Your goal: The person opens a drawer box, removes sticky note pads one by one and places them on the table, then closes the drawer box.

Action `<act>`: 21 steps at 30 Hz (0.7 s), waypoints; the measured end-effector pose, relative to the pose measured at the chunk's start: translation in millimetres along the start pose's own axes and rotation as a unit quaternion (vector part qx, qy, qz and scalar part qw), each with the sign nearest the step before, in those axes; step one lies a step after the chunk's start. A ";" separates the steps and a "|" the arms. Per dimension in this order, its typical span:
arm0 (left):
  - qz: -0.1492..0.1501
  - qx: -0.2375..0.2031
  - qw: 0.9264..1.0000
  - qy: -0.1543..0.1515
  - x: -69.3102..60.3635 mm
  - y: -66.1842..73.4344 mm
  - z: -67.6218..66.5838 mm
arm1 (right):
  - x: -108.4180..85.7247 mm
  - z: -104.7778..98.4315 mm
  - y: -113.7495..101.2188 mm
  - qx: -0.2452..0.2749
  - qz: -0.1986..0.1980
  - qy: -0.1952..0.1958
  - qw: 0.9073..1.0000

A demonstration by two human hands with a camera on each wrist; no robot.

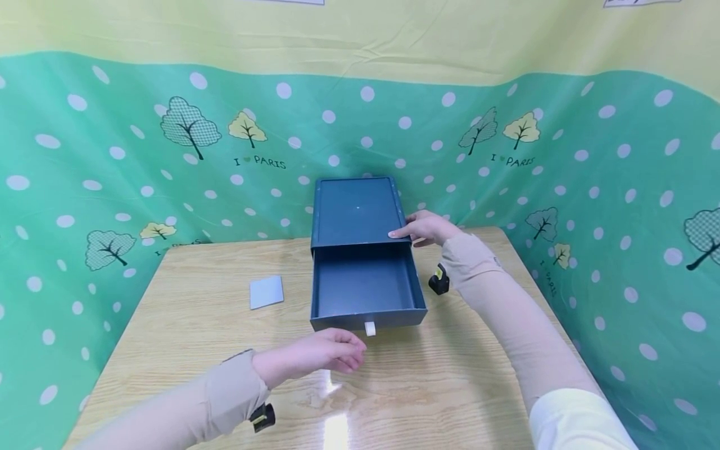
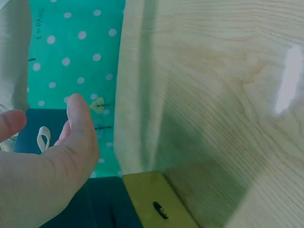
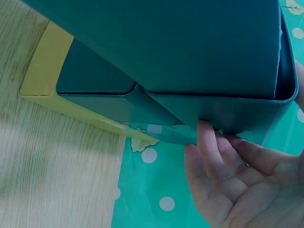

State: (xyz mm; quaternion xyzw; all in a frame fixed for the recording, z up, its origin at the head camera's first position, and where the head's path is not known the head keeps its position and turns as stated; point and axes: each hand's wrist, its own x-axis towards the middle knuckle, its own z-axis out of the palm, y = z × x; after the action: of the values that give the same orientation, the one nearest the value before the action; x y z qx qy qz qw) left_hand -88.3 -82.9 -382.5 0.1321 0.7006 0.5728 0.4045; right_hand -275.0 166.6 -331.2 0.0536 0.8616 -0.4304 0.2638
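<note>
A dark blue drawer box stands on the table, its drawer pulled well out toward me. Nothing lies on the visible drawer floor. My right hand holds the box at its right edge, thumb on top; the right wrist view shows its fingers against the side wall. Just below the drawer front, my left hand hovers with loosely bent fingers. Near those fingers hangs a white ribbon pull tab; the left wrist view shows it as a loop, between thumb and fingers, apparently not gripped.
A small pale blue square lies on the table left of the box. Beneath the box, a yellow-fronted section shows in the right wrist view. Patterned green cloth hangs behind and at the sides of the wooden table.
</note>
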 end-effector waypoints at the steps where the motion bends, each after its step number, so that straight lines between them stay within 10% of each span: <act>1: 0.000 -0.005 1.000 0.001 0.6 -0.6 0.4 | 0.1 0.1 0.0 0.000 0.000 0.000 1.000; 21: -0.031 -0.145 0.989 0.017 19.8 -13.9 9.4 | 0.7 -0.4 0.0 0.002 0.003 -0.004 1.000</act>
State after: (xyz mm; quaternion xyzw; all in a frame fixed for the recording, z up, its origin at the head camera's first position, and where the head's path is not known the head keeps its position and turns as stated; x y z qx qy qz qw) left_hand -90.4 -67.8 -403.5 0.0403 0.6206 0.6580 0.4247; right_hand -275.8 166.8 -331.4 0.0548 0.8595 -0.4319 0.2679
